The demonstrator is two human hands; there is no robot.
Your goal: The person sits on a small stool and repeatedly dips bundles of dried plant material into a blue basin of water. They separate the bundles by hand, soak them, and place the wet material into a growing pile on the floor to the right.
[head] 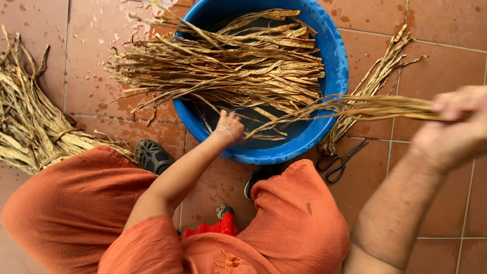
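Head view: the left hand reaches into the round blue plastic basin, fingers curled together around the near ends of long dried tan leaf strips that lie across the basin and overhang its far-left rim. The right hand, blurred, is closed on one end of a thin drawn-out bunch of strips stretching from that grip back to the left hand. Below this bunch, black-handled scissors lie on the terracotta floor tiles.
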